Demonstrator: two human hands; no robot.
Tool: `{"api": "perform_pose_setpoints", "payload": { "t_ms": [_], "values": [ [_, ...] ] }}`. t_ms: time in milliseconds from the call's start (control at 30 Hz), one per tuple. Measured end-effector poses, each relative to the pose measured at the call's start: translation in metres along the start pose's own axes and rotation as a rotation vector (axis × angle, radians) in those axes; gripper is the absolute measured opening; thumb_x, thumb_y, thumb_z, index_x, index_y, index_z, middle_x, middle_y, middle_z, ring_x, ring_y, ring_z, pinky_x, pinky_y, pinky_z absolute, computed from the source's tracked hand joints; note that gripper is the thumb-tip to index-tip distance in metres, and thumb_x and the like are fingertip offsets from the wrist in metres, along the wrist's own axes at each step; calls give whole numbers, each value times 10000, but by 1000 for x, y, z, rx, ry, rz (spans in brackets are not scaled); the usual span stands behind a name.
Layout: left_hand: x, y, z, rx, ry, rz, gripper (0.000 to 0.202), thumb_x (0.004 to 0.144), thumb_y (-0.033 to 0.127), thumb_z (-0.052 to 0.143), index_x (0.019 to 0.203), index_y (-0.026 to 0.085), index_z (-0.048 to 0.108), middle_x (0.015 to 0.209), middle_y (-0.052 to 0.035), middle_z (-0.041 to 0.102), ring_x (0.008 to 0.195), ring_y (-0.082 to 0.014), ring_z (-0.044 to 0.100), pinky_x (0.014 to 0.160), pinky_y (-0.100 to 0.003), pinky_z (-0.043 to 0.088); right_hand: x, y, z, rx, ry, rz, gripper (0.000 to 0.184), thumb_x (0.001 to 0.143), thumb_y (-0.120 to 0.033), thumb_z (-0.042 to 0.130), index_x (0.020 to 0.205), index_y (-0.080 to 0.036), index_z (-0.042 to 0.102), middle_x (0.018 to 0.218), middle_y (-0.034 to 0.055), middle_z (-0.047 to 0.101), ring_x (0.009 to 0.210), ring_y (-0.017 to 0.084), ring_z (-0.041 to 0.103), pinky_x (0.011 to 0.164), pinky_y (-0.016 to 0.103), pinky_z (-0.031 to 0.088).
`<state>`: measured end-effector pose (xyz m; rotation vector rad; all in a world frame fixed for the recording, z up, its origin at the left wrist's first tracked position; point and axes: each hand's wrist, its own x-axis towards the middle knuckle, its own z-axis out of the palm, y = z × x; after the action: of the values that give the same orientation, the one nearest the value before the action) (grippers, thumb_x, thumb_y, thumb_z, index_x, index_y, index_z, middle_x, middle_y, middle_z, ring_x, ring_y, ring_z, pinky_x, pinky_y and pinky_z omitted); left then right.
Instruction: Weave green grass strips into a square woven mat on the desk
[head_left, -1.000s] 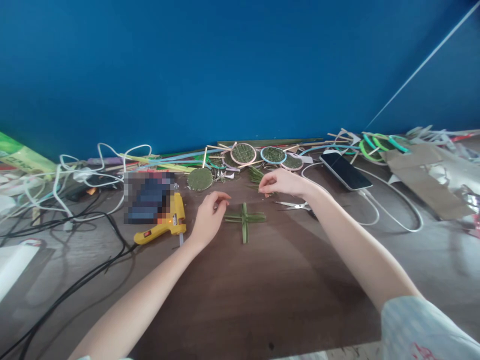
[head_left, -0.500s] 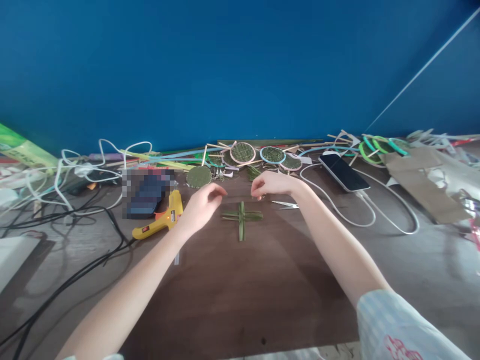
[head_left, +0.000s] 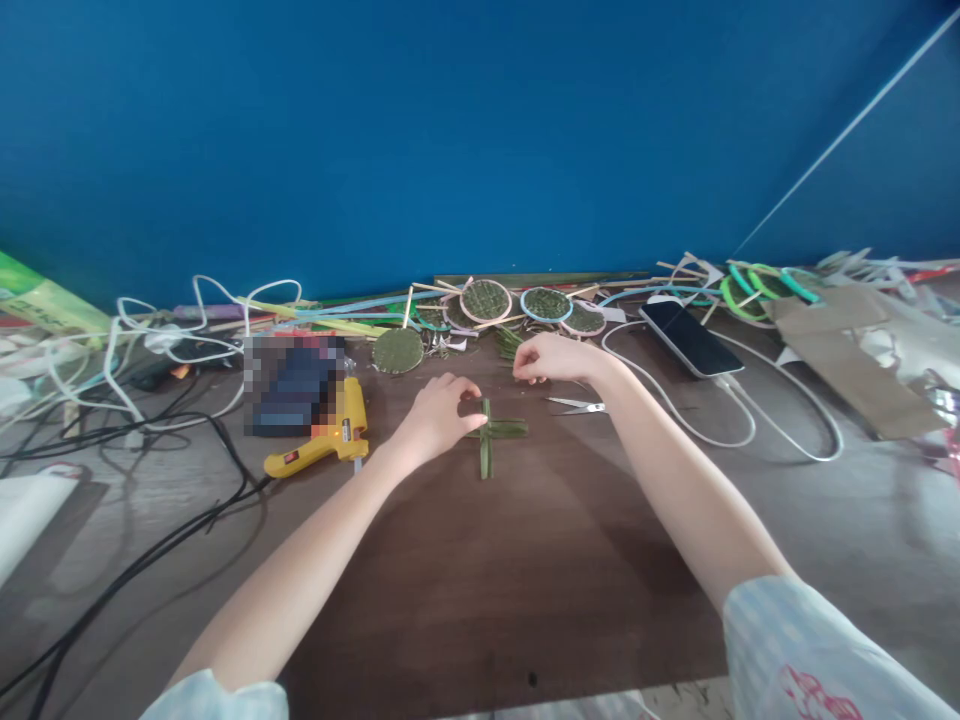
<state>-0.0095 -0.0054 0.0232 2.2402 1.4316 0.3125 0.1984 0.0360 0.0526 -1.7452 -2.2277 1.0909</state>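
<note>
Spreading below a blue wall (head_left: 450, 130), the dark tabletop (head_left: 525, 580) carries a leaf cross (head_left: 496, 432) at centre. The left hand (head_left: 439, 415), half-curled, rests on its left arm, grip unclear. The right hand (head_left: 551, 357) is pinched shut just beyond, its contents too small to tell. Scissors (head_left: 574, 405) lie right, glue gun (head_left: 322, 440) left.

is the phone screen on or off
Off: the phone lies face up and its screen is plain dark, with no picture or glow.

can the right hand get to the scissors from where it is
Probably yes. The scissors lie bare on the table close to the right hand, near its wrist, with nothing over them or between.
</note>
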Motion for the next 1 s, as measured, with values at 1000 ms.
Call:
{"api": "perform_pose_setpoints", "payload": {
  "t_ms": [1000],
  "values": [
    [-4, 6, 18, 127, 154, 32, 196, 750, 225, 634, 905, 172, 528, 932, -49, 539, 934, -220, 486, 854, -367, 378, -4, -5, -1, 73, -73, -38, 40, 697, -198, 538, 700, -163, 556, 635, 29, 626, 562, 103, 533, 550, 210, 410]
  ]
}}
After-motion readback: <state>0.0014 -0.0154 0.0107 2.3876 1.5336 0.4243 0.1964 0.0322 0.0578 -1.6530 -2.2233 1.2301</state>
